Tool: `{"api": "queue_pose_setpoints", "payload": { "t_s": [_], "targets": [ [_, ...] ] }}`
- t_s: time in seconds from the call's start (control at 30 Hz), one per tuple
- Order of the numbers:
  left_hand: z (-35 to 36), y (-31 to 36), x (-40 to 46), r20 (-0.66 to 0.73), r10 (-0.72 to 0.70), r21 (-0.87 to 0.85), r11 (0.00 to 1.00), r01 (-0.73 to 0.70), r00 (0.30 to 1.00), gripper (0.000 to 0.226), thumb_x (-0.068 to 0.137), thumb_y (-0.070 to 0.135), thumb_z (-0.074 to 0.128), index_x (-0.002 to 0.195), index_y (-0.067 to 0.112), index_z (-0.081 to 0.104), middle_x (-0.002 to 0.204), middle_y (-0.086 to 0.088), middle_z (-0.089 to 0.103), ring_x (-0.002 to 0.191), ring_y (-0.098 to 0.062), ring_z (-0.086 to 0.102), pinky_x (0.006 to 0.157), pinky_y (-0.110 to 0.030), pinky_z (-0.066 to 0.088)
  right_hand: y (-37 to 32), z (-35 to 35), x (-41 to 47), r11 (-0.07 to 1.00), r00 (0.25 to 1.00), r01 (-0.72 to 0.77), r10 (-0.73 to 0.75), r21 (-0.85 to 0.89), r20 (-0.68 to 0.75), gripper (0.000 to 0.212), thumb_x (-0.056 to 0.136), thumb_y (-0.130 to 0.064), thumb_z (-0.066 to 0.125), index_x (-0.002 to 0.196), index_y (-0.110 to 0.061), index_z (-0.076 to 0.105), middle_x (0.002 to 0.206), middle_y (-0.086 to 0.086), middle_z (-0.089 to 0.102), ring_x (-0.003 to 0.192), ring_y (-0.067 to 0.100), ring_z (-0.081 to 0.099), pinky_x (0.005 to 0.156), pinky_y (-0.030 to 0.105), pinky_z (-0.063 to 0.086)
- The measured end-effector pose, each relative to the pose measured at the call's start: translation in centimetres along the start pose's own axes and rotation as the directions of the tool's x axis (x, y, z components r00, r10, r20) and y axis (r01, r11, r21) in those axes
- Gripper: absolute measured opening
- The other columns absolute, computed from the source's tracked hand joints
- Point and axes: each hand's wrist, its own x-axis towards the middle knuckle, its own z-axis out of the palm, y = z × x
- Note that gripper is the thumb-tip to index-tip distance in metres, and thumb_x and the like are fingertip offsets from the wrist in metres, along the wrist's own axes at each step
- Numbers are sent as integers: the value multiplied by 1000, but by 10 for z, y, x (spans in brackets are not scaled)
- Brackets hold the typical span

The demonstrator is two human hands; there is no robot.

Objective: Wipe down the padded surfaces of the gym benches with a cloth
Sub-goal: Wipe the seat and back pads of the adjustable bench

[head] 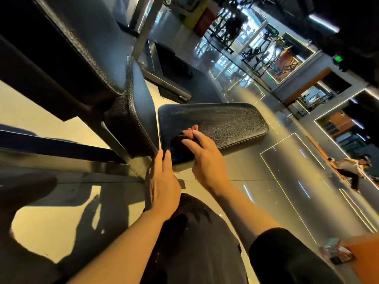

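1. Our right hand (207, 158) presses a pinkish cloth (189, 133) onto the bench (229, 121) seat pad, fingers curled over it in a light grip.
2. Our left hand (162, 183) lies open, its fingertips touching the near corner of the pad.
3. The backrest pad (135, 111) rises just beside the seat.

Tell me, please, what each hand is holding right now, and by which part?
The right hand pinches a bunched pinkish cloth at its near end on the seat pad. The left hand holds nothing.
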Motion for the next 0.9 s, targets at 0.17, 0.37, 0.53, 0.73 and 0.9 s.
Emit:
{"api": "queue_pose_setpoints", "payload": {
  "t_s": [0.17,0.37,0.53,0.73,0.9],
  "targets": [
    [-11,-2,-8,65,-136,-215,966,147,989,65,92,-12,40,150,13,26,156,-4,26,141,-19,30,106,-14,21,-4,9,-4,994,986,-103,108,47,-126,37,81,-7,64,119,-6,66,139,16,51,129,34,47,102,47,47],
    [-16,-4,-14,93,-228,-209,947,243,969,61,91,-10,38,148,11,32,151,-7,37,138,-22,35,107,-20,25,-35,7,-18,977,976,212,-214,34,52,38,79,-18,57,115,-12,70,138,14,53,125,34,49,99,36,45],
    [-21,-4,-19,118,-221,-218,945,242,968,62,94,-11,37,150,13,28,154,-6,32,142,-19,28,111,-19,18,-7,1,-22,992,979,-110,99,-54,-180,44,69,9,66,109,-10,71,130,12,58,111,34,55,92,36,47],
    [-20,-7,-17,141,-75,-147,985,96,987,66,89,-15,39,149,10,26,157,-7,23,145,-17,22,106,-5,10,-31,2,-30,991,991,133,-133,-5,-13,40,73,4,60,110,-9,72,132,15,57,115,36,52,88,41,50],
    [-15,-8,-13,154,149,39,987,-157,977,68,88,-14,42,149,9,25,159,-4,17,147,-18,12,113,-17,4,-5,-6,-48,977,946,-214,204,-11,-251,44,72,12,66,110,-9,71,130,16,58,109,38,56,83,39,51]
  ]
}}
